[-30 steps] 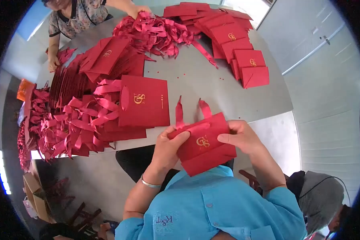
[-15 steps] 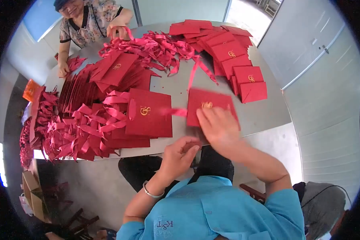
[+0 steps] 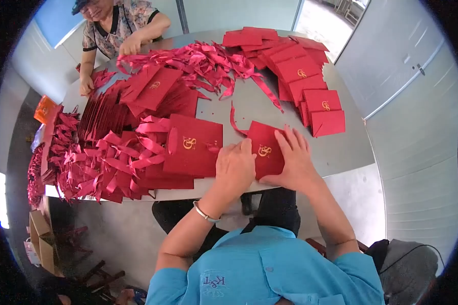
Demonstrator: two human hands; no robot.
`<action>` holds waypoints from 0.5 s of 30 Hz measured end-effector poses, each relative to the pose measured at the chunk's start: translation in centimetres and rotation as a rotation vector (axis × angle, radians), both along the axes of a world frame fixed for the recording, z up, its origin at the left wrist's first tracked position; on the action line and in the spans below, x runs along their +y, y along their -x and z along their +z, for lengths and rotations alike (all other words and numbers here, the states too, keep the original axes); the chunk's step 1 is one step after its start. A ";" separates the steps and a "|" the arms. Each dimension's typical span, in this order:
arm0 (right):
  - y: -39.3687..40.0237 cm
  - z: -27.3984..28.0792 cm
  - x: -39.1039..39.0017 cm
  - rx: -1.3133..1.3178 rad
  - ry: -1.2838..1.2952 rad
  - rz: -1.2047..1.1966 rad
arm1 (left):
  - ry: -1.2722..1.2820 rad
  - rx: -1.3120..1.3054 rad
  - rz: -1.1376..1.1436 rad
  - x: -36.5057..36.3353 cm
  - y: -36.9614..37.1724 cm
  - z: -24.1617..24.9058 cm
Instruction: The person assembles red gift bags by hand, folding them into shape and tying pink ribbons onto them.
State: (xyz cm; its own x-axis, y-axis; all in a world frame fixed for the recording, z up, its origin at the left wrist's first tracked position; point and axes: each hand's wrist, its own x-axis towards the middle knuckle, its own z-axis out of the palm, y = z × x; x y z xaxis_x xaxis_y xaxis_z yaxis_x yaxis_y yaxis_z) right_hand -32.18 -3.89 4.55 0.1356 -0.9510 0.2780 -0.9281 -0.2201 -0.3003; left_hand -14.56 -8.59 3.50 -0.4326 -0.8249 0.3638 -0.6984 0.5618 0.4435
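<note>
A small red paper gift bag (image 3: 265, 149) with a gold logo lies tilted on the table in front of me. My right hand (image 3: 297, 161) rests over its right side with fingers spread, the thumb along the lower edge. At the bag's left edge, my left hand (image 3: 235, 168) is closed, fingers curled in; what it pinches is hidden. A pink-red ribbon (image 3: 235, 122) trails from the bag's upper left corner, close to the left fingertips. Just left of that hand lies another red bag (image 3: 196, 147) with a gold logo, on top of a pile of ribboned bags.
Ribboned bags (image 3: 109, 165) spread across the table's left front. Loose ribbons (image 3: 198, 63) heap at the back middle. Red bags without visible ribbons (image 3: 303, 71) are stacked at the back right. Across the grey table (image 3: 336, 152), another person (image 3: 119, 30) reaches toward the ribbons.
My left hand has moved up onto the bag's left edge and closed. My right hand has shifted to the bag's right side, fingers spreading. The bag has turned; its ribbon now trails upward.
</note>
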 end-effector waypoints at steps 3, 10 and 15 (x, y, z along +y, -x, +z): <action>0.2 -1.6 0.2 -0.012 -0.080 -0.040 | -0.177 -0.001 0.054 -0.4 0.7 0.8; -1.7 -1.8 1.1 -0.074 0.027 -0.098 | -0.156 0.173 0.109 -2.4 0.7 -0.4; 0.7 -0.6 -1.4 -0.176 0.045 0.005 | -0.224 0.240 0.091 -1.9 -1.2 0.4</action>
State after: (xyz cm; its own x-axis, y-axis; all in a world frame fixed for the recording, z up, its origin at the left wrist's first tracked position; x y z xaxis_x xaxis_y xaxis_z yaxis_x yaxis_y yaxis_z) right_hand -32.86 -5.26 4.00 0.0853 -0.9364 0.3405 -0.8610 -0.2413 -0.4478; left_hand -13.40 -10.50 3.92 -0.2777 -0.9270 0.2520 -0.6020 0.3723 0.7063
